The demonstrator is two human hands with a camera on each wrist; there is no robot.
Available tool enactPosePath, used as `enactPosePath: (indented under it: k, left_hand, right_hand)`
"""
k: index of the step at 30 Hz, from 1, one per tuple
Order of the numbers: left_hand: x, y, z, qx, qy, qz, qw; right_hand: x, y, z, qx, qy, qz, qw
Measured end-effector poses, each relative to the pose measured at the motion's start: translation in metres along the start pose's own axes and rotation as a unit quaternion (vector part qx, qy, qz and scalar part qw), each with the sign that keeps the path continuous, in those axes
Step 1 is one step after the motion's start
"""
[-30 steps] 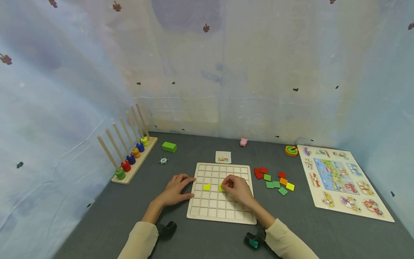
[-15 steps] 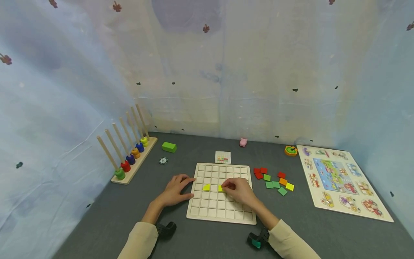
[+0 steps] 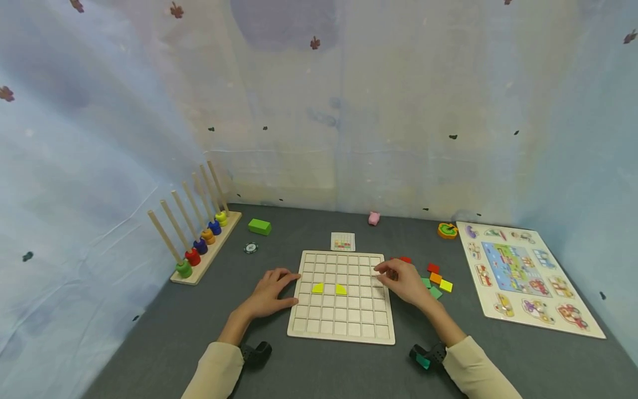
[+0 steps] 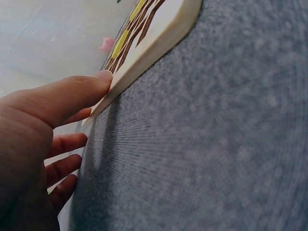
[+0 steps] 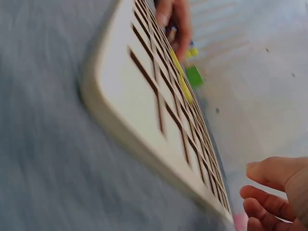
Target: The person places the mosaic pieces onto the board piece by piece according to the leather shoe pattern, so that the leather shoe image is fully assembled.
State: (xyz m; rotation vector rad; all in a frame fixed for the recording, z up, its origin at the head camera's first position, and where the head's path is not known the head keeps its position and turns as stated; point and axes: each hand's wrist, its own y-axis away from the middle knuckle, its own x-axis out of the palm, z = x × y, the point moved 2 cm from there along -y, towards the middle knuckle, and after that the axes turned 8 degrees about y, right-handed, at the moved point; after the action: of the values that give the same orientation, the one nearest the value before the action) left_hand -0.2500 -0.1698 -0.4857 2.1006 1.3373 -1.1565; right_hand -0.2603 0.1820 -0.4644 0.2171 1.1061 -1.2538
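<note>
So the grid board (image 3: 341, 296) is sat mid-desk, close to the front edge, and two yellow pieces (image 3: 329, 288) are already seated side by side in its middle rows, left of centre. Every other cell is bare wood.

The board is steadied by the left hand (image 3: 271, 292) at its left edge. From the left wrist view the thumb is pressed flat against the rim, fingers straight-ish, nothing gripped. The right hand (image 3: 402, 280) is seen over the board's right edge, heading toward the loose tiles (image 3: 435, 280). Its fingers are loosely curled and nothing is held, as far as can be told; the right wrist view is blurred, so no promises.

Looks like a between-pieces moment: one piece placed, the next one not yet picked. The tiles are scattered just right of the board (red, green, orange, one yellow), some touching or overlapping, so a clean pinch on a single tile is what's called for, and the colour probably has to be matched against the pattern card (image 3: 343, 241) lying just behind the board.

Further out: a peg rack (image 3: 196, 244) at the left edge, a green block (image 3: 260, 226) and a pink toy (image 3: 374, 218) along the back, a picture puzzle (image 3: 520, 274) at the right edge.
</note>
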Motion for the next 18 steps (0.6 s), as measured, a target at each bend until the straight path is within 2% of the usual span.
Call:
enactPosePath:
  k: [6,14,18]
  left_hand:
    - [0.000,0.000,-0.001,-0.001,-0.002,0.000,1.0000]
    - [0.001,-0.001,0.000,-0.010,0.001,0.001,1.0000]
    - [0.002,-0.001,0.002,-0.011,-0.003,0.001,0.9999]
  right_hand:
    - [-0.026,0.010,-0.024,0.036,0.046,0.005,0.998]
    - [-0.049,0.031,-0.047,0.039,0.084,0.020,0.996]
    - [-0.058,0.041,-0.056,0.037,0.107,0.007,0.994]
